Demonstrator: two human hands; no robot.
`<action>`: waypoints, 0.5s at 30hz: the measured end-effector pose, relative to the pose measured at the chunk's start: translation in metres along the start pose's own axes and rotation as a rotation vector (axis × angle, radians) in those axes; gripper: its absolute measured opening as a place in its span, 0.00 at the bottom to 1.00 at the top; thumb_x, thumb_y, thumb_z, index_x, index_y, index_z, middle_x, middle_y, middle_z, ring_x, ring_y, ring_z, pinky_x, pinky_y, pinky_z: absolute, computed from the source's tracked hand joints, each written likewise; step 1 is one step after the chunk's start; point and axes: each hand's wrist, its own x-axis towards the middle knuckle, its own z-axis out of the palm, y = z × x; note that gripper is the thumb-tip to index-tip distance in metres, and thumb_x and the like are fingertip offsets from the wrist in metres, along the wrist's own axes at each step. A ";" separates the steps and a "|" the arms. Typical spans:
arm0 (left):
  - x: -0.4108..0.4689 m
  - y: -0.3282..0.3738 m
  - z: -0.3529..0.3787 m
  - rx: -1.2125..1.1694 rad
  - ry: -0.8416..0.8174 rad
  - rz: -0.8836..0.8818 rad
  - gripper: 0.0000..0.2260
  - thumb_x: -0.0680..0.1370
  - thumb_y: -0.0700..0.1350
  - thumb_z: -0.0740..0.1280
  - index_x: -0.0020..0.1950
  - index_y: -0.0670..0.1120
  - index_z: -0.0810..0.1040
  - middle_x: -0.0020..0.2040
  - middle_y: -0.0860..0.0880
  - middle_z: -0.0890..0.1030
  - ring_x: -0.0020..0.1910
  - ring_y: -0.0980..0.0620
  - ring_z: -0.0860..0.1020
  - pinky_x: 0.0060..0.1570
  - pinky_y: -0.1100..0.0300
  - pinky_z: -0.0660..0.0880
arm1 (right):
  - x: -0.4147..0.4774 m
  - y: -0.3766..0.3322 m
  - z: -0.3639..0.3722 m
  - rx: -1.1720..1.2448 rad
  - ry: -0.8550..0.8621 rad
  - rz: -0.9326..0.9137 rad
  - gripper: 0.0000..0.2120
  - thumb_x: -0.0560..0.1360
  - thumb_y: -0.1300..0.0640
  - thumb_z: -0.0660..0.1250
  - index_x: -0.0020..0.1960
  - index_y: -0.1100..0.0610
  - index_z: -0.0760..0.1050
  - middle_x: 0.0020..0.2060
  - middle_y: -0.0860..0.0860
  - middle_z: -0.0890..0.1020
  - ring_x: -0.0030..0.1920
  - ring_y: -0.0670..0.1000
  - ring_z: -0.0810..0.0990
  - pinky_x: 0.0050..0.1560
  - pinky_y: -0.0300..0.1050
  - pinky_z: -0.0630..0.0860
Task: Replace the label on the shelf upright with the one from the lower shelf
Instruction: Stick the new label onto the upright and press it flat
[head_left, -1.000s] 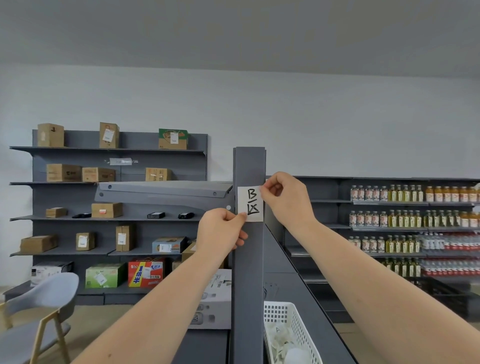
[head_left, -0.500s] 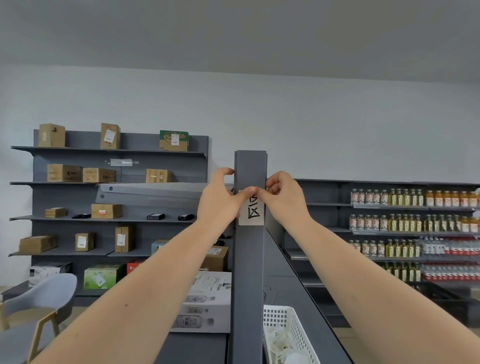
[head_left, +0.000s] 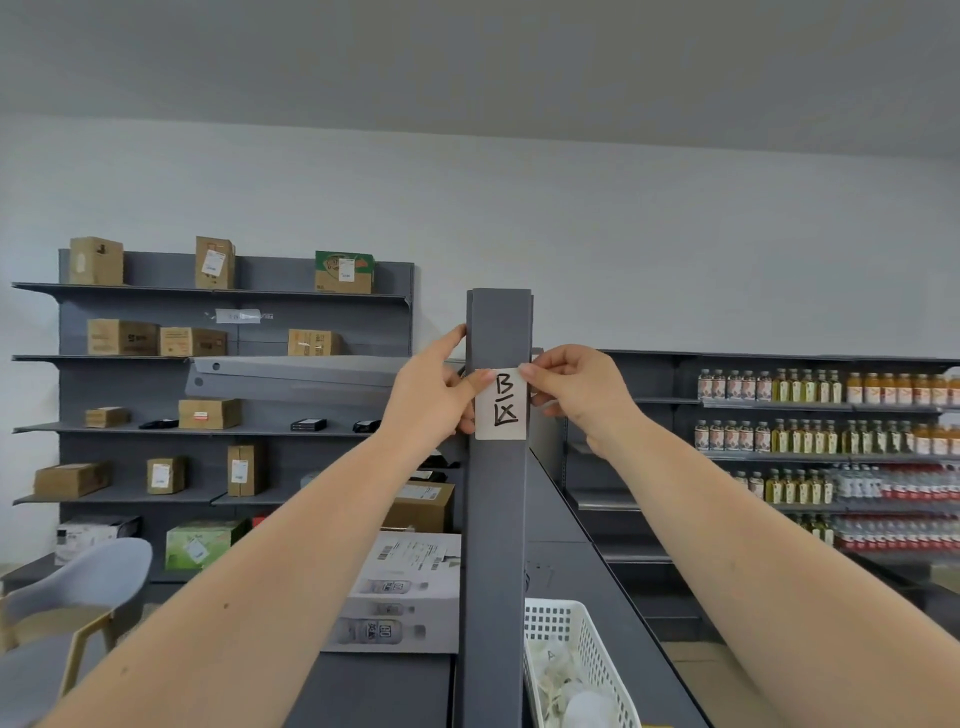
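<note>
In the head view, a white paper label (head_left: 500, 404) lay flat against the front face of the grey shelf upright (head_left: 496, 519), a little below the post's top end. It bore a hand-drawn "B" above a second black character.

The left hand (head_left: 431, 397) was at the left edge of the upright. Its thumb lay across the top left corner of the label, pressing it to the metal, while the index finger reached up along the left side of the post above the label. The other fingers were curled in loosely behind the post, and how far they closed could not be told.

The right hand (head_left: 579, 392) was at the right edge of the upright. Its thumb tip touched the top right corner of the label, and the remaining fingers were bent and gathered just beside the post's right side. A pale strip showed under those fingers, but what it was could not be made out.

Both bare forearms rose from the bottom corners of the view and met at the post.

Low beside the upright on its right stood a white plastic basket (head_left: 597, 649) with pale things inside. To the left of the post's base lay a white carton (head_left: 405, 597), and a grey chair (head_left: 67, 608) stood at the far left.
</note>
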 end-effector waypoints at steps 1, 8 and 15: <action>-0.003 -0.006 0.001 -0.009 0.007 0.009 0.31 0.77 0.47 0.69 0.77 0.54 0.60 0.34 0.48 0.84 0.26 0.57 0.82 0.25 0.68 0.76 | -0.002 0.004 0.000 0.005 -0.015 0.006 0.07 0.71 0.57 0.73 0.43 0.58 0.76 0.39 0.57 0.83 0.32 0.50 0.79 0.31 0.40 0.75; -0.039 -0.048 0.011 0.062 0.023 0.099 0.34 0.75 0.47 0.71 0.77 0.55 0.59 0.29 0.50 0.82 0.26 0.54 0.81 0.36 0.58 0.82 | -0.038 0.049 0.003 -0.074 -0.067 0.044 0.12 0.69 0.56 0.75 0.44 0.61 0.76 0.32 0.54 0.80 0.27 0.45 0.77 0.28 0.42 0.74; -0.033 -0.037 0.014 0.215 0.039 0.113 0.38 0.72 0.55 0.72 0.77 0.58 0.55 0.31 0.49 0.83 0.26 0.54 0.80 0.36 0.57 0.80 | -0.035 0.041 0.010 -0.328 0.036 -0.131 0.14 0.65 0.52 0.77 0.38 0.58 0.75 0.30 0.53 0.78 0.29 0.48 0.74 0.30 0.43 0.73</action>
